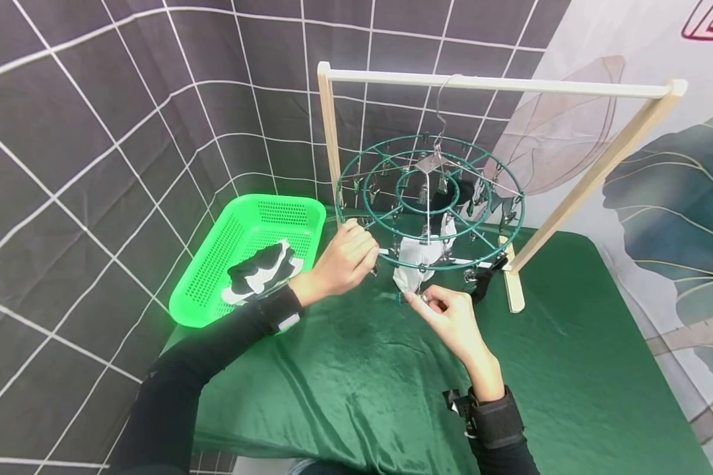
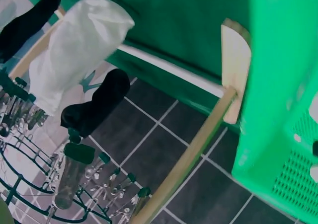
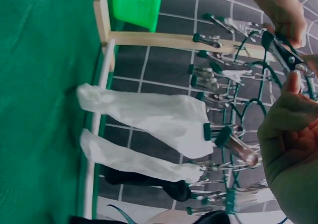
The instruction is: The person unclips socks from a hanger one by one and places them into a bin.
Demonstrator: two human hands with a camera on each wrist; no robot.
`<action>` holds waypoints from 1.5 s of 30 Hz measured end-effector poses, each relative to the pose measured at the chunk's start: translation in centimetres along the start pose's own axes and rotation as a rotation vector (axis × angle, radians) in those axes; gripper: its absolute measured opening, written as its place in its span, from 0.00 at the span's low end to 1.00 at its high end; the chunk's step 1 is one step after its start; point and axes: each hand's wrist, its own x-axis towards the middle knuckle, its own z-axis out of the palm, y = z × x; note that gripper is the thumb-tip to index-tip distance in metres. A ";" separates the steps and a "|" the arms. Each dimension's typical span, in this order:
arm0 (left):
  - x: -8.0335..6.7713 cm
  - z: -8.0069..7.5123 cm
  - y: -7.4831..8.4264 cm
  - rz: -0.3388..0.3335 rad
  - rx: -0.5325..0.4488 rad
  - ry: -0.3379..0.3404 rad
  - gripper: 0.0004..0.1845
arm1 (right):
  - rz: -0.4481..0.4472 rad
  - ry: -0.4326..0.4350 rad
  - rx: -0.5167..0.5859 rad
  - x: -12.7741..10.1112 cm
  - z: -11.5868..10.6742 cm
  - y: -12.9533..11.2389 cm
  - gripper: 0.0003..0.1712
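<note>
A round green clip hanger (image 1: pixel 513 227) hangs by its metal hook from a white bar. My left hand (image 1: pixel 344 257) grips its left rim with curled fingers. At the front rim, my right hand (image 1: pixel 451 320) pinches a metal clip (image 3: pixel 283 55) with green tips between thumb and finger; no garment shows in that clip. White socks (image 3: pixel 154 117) hang from other clips, close by my right hand in the head view. Black socks (image 2: pixel 99 102) hang there too, one of them at the right side of the hanger (image 1: pixel 482 282).
A bright green basket (image 1: pixel 199 290) stands at left with black and white socks (image 1: pixel 264 267) in it. The wooden stand (image 1: pixel 600 165) spans the hanger, its feet on the green cloth (image 1: pixel 344 382). A gridded dark curtain (image 1: pixel 95 198) hangs behind.
</note>
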 end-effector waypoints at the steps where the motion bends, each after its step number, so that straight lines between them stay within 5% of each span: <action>1: 0.0 0.0 0.0 -0.012 -0.001 0.000 0.16 | 0.017 -0.023 0.017 0.0 0.0 0.1 0.22; 5: 0.1 -0.1 0.0 -0.041 -0.014 0.011 0.17 | 0.050 -0.162 0.010 0.2 0.3 1.1 0.07; 8: 0.3 -0.1 0.1 -0.053 -0.020 0.027 0.18 | 0.039 -0.206 -0.116 1.0 0.6 2.3 0.04; 13: 0.6 0.2 0.5 -0.071 -0.018 0.053 0.18 | 0.076 -0.083 -0.223 3.3 1.2 3.4 0.02; 20: 0.9 0.5 0.8 -0.127 -0.017 0.045 0.16 | 0.083 0.126 -0.222 6.7 0.7 3.9 0.22; 24: 0.9 0.6 0.7 -0.163 -0.025 0.057 0.16 | 0.061 0.058 -0.192 8.0 0.3 3.9 0.28; 29: 1.1 0.7 0.8 -0.196 -0.082 0.110 0.18 | 0.002 -0.018 -0.142 8.6 -0.5 3.9 0.16; 40: 1.2 0.8 1.4 -0.257 -0.102 0.232 0.16 | 0.014 0.162 -0.126 8.8 -0.2 3.1 0.18; 45: 0.6 1.5 1.9 -0.293 -0.158 0.370 0.16 | -0.054 0.200 -0.178 8.7 -0.2 3.5 0.27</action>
